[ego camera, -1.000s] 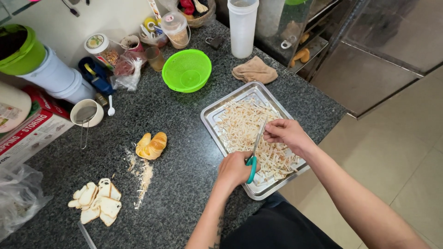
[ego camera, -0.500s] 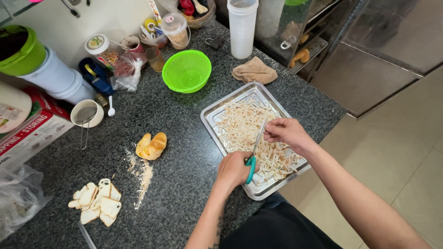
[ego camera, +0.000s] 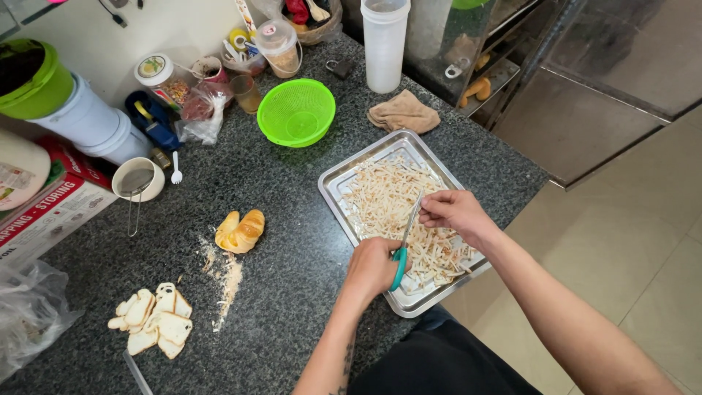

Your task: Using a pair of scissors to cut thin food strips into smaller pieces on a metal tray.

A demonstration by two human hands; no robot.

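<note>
- Metal tray (ego camera: pixel 333 186), rectangular, shiny, on speckled dark stone counter (ego camera: pixel 292 241), under both hands.
- Pale strips (ego camera: pixel 387 197), thin and dry-looking, heaped across tray.
- Right hand (ego camera: pixel 453 212) curled, pinching strips above heap.
- Left hand (ego camera: pixel 373 267) closed around teal-handled scissors (ego camera: pixel 404 238), blades angled toward right fingers.
- Green plastic colander (ego camera: pixel 296 113), round, well apart behind tray.

My left hand (ego camera: pixel 373 267) and right hand (ego camera: pixel 455 212) are over the tray (ego camera: pixel 344 183), the scissors (ego camera: pixel 404 241) between their fingers, above the strips (ego camera: pixel 398 197) in it. Left of my fingers on the desk (ego camera: pixel 292 292) lies a bun (ego camera: pixel 239 231), further left the slices (ego camera: pixel 153 322). Beyond the tray sit a colander (ego camera: pixel 296 113) and cloth (ego camera: pixel 404 115).
</note>
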